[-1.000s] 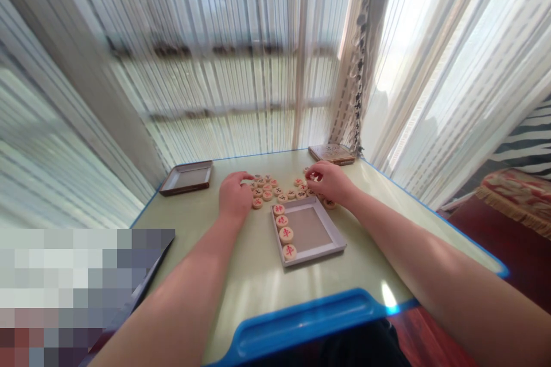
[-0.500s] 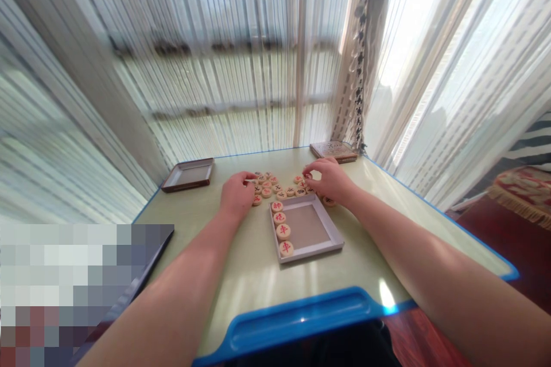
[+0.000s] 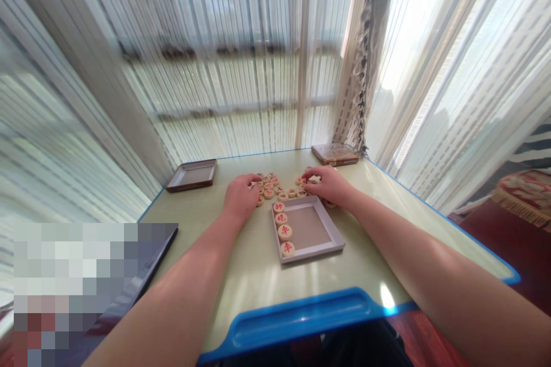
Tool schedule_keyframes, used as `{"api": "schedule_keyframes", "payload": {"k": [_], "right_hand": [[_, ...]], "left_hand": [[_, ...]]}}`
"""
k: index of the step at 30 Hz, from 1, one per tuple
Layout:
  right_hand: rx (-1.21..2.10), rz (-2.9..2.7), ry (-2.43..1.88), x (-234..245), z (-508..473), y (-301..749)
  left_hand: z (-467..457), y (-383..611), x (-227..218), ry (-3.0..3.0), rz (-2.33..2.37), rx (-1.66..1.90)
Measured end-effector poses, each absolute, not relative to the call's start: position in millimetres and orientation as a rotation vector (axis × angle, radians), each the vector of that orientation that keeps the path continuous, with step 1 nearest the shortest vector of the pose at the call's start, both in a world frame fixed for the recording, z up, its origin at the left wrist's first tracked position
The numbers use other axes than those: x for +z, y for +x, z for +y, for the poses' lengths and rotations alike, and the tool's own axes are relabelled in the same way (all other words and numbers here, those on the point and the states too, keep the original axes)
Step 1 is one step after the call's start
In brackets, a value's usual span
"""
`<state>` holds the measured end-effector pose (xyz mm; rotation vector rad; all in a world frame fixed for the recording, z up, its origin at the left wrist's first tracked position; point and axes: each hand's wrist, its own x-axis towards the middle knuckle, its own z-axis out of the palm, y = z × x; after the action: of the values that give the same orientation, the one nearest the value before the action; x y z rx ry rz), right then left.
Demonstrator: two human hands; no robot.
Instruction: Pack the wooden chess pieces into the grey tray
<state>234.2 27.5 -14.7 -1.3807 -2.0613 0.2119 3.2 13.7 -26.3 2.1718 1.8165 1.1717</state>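
Note:
Round wooden Chinese chess pieces (image 3: 269, 186) with red or black characters lie in a loose cluster beyond the tray. My left hand (image 3: 241, 198) rests at the cluster's left edge, fingers curled but apart, and nothing shows gripped in it. On the other side, my right hand (image 3: 329, 184) has thumb and fingertips around a red-marked chess piece (image 3: 306, 181), partly covered by the fingers. Between my forearms sits a shallow open box tray (image 3: 334, 235). Several red-character pieces (image 3: 284, 233) stand in a column along its left wall.
An open brown box lid (image 3: 191, 175) lies at the far left of the green table (image 3: 253, 264). At the far right is a patterned flat box (image 3: 334, 153). A dark-edged screen, pixelated, occupies the lower left. Striped curtains (image 3: 241, 80) hang behind the table.
My right fingers have come closer together and lower at the red-marked piece. My left hand stays by the cluster with little movement. The view has shifted slightly; the tray's pieces are unchanged.

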Motion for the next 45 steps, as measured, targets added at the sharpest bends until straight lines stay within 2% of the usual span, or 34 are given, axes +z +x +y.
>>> {"api": "schedule_keyframes", "payload": {"k": [7,17,27,31,38,45], "right_hand": [[0.197,-2.064,-1.354,-15,27,234],[0.178,-2.128,-1.295,-13,23,230],[0.155,-2.084,-1.228,-8,16,230],[0.116,-2.090,-1.162,-5,12,225],[0.138,-2.175,-0.982,-3,-3,211],[0.350,-2.058,-0.912,1,-14,201]], "left_hand": [[12,1,-23,2.140,1.936,1.249],[3,6,-18,2.512,1.752,0.870],[-4,11,-13,2.550,1.602,0.829],[-5,13,-14,2.420,1.620,0.906],[-4,19,-13,1.920,1.412,1.336],[-19,27,5,1.508,1.016,1.294]]}}
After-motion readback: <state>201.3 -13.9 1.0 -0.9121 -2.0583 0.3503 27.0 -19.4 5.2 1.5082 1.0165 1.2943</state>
